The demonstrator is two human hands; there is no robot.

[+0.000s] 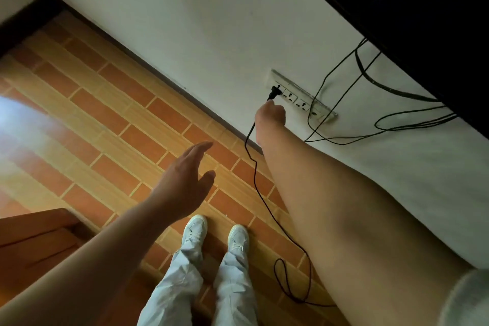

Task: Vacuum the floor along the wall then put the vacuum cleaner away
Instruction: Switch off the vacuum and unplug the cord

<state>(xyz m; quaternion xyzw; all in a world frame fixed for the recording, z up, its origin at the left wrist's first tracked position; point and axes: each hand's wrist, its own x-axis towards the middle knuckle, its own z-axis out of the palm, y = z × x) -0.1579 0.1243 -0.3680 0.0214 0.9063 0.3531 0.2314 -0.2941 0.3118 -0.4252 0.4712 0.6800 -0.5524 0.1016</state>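
Observation:
My right hand (270, 116) reaches to the white wall and grips the black plug (273, 92) at the leftmost socket of a white outlet strip (304, 99). From the plug a black power cord (254, 167) runs down over the floor and loops near my right shoe. My left hand (188, 180) hovers over the floor with its fingers apart and holds nothing. The vacuum cleaner itself is out of view.
Brick-patterned floor (111, 119) meets the wall at a dark baseboard (169, 79). A dark screen (423, 21) hangs at the upper right with several thin cables (344, 124) below it. A wooden piece of furniture (39, 241) stands at the lower left. My white shoes (195, 227) stand near the cord.

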